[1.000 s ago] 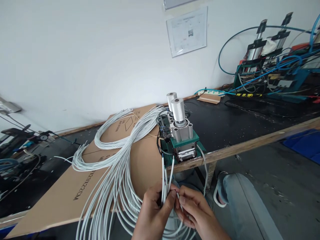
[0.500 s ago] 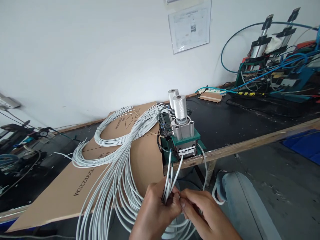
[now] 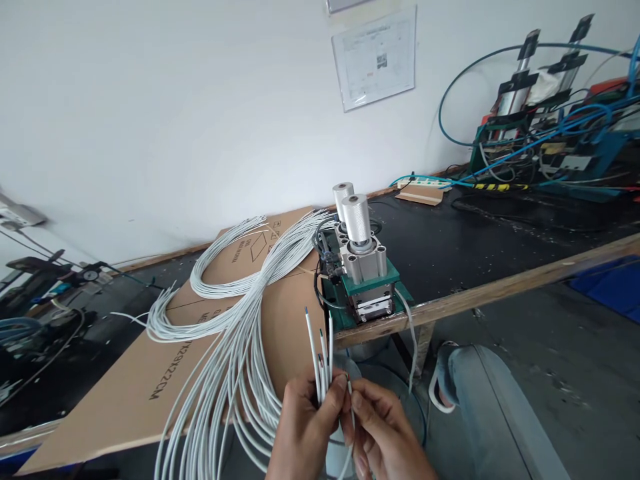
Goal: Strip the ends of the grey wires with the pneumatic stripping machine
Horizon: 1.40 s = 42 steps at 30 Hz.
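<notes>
Fingers [image 3: 334, 393] of the left hand [image 3: 305, 433] pinch a small bunch of white cable ends [image 3: 320, 353] pointing up toward the green-based machine [image 3: 363, 273] on the counter [image 3: 480, 253]; right hand [image 3: 385, 433] fingers nip one end beside them, equally near.

White cable ends [image 3: 320, 350] upright, fanned; tips apparently stripped, bundle trailing onto cardboard.

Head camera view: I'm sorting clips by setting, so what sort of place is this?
Probably a small cable-assembly workshop: loops of white cables on a workbench, a small pneumatic press at its edge, more hose-fed machines behind.
</notes>
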{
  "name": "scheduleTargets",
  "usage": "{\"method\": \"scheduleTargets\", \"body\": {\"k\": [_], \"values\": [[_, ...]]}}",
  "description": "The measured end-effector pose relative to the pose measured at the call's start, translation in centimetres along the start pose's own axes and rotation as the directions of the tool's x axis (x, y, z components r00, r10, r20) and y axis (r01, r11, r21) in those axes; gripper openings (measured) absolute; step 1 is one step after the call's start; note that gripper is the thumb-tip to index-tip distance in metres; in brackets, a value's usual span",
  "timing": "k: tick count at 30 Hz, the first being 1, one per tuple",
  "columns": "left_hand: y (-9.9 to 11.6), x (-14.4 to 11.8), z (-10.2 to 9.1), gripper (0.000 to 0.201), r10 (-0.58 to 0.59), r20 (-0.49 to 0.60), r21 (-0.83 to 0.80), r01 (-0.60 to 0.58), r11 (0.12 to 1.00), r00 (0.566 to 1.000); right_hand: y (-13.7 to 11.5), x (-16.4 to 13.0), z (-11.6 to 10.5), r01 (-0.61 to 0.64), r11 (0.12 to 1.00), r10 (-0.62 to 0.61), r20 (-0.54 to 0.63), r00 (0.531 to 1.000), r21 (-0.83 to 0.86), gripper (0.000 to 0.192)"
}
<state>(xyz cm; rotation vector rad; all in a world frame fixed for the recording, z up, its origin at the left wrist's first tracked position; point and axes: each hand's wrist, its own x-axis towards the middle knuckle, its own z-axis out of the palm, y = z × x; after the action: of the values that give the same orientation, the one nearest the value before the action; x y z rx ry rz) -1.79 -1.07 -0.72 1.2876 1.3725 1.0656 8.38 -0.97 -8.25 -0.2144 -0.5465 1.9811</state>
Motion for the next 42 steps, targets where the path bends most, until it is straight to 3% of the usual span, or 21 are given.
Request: {"method": "scheduleTargets", "body": {"k": [6, 11, 17, 29, 36, 42], "values": [[-0.5, -0.3, 0.2, 0.043, 0.002, -0.004, -0.058, -0.002, 0.998, 1.000, 0.4, 0.2, -0.2, 0.004, 1.000, -0.004, -0.011, 1.000, 0.027, 0.035], [-0.1, -0.3, 0.7, 0.037, 0.027, -0.118, -0.089, -0.038, 0.995, 0.993, 0.2, 0.2, 0.0, -0.003, 1.000, 0.002, -0.050, 0.999, -0.004, 0.038], [0.2, -0.1, 0.9, 0.029, 0.037, -0.107, 0.033, -0.034, 0.999, 0.994, -0.2, -0.1, 0.1, 0.010, 0.997, -0.013, -0.042, 0.999, -0.078, 0.041], [-0.1, -0.2, 0.9, 0.038, 0.012, -0.094, -0.078, -0.019, 0.997, 0.995, -0.2, 0.1, 0.0, -0.001, 1.000, 0.001, -0.029, 1.000, 0.001, 0.038], [-1.0, 0.3, 0.7, 0.031, 0.019, -0.075, 0.064, -0.014, 0.998, 0.997, -0.4, 0.1, -0.1, 0.012, 0.999, -0.015, -0.053, 0.998, -0.044, 0.040], [-0.1, 0.0, 1.2, 0.034, 0.031, -0.119, 0.012, -0.030, 0.999, 0.992, 0.3, 0.0, -0.2, 0.022, 1.000, -0.021, -0.054, 0.998, 0.007, 0.038]]}}
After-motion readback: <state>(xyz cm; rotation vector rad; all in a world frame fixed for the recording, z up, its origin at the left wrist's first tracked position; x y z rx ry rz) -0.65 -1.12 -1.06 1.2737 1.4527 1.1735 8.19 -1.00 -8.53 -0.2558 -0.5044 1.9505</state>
